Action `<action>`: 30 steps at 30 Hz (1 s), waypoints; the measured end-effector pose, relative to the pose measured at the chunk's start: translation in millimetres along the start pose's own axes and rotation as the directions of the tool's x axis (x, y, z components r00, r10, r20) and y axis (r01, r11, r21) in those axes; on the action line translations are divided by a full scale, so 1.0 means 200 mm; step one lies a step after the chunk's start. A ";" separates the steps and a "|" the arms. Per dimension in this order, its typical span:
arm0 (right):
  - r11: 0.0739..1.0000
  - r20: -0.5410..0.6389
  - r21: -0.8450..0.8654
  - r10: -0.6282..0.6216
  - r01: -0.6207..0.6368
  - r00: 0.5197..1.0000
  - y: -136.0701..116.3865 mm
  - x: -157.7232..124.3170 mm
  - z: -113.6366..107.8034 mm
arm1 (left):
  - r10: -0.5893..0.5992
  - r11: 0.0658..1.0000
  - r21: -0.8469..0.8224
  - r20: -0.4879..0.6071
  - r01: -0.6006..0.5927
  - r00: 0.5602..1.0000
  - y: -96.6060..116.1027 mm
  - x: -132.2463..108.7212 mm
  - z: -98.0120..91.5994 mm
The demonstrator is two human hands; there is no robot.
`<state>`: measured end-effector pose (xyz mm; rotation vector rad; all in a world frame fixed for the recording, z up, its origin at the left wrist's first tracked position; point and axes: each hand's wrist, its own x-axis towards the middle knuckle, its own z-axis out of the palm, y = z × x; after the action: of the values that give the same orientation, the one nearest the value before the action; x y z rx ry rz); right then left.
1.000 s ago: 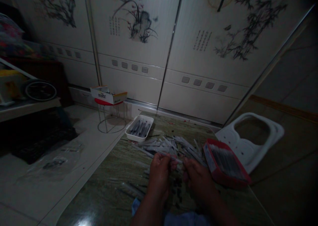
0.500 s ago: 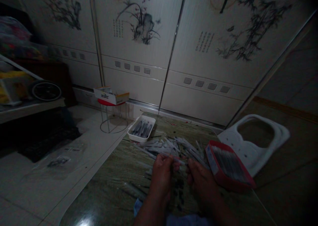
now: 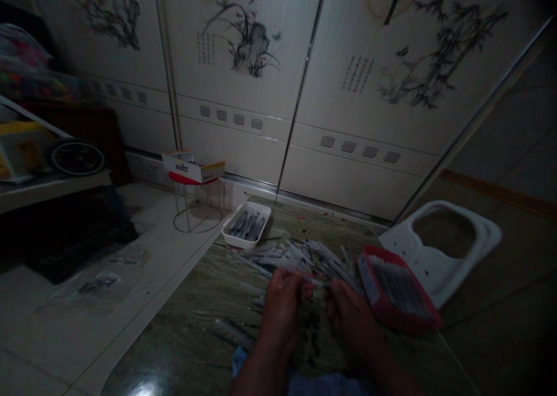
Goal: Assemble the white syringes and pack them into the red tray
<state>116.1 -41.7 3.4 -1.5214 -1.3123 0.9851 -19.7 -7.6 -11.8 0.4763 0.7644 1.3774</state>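
Both my hands are over a low green table (image 3: 191, 320), close together. My left hand (image 3: 282, 308) is closed, its fingers pinched round a thin pale pen-like stick (image 3: 314, 280) that runs to the right. My right hand (image 3: 350, 315) is closed too, and its fingertips meet the same stick. Just beyond my fingers lies a loose pile of similar pale sticks (image 3: 300, 255). A red box (image 3: 397, 290) filled with sticks sits to the right of my right hand. A white tray (image 3: 246, 225) with dark sticks stands at the table's far left corner.
A white plastic frame with a round hole (image 3: 448, 245) lies right of the red box. On the floor to the left stand a wire stool carrying an open carton (image 3: 191, 166), a dark mat (image 3: 65, 239) and a clear plastic bag (image 3: 98, 283). Painted sliding doors (image 3: 304, 82) close the back.
My hands have stayed together at the near edge of the stick pile, with only small finger movement on the stick. The view has shifted slightly.
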 end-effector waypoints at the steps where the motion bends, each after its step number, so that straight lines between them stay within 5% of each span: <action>1: 1.000 -0.008 -0.006 -0.014 0.014 1.000 -0.01 -0.01 0.00 | -0.002 1.000 -0.008 -0.011 0.002 1.000 0.00 0.00 0.00; 19: 0.973 -0.016 -0.138 -0.186 0.182 0.982 -0.02 -0.02 0.00 | 0.026 1.000 0.013 0.026 -0.026 0.999 0.00 0.01 0.00; 26: 0.988 0.001 0.124 0.095 -0.094 0.995 -0.01 0.00 0.01 | 0.030 0.999 0.024 0.070 -0.032 0.997 0.03 -0.01 0.01; 30: 0.989 -0.003 0.134 0.069 -0.068 0.998 0.01 0.00 0.02 | 0.017 0.999 0.030 0.045 -0.019 0.999 0.01 0.00 0.00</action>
<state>113.6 -42.0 -0.2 -1.4742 -1.1705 1.0878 -20.4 -7.5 -10.0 0.5375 0.7469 1.3692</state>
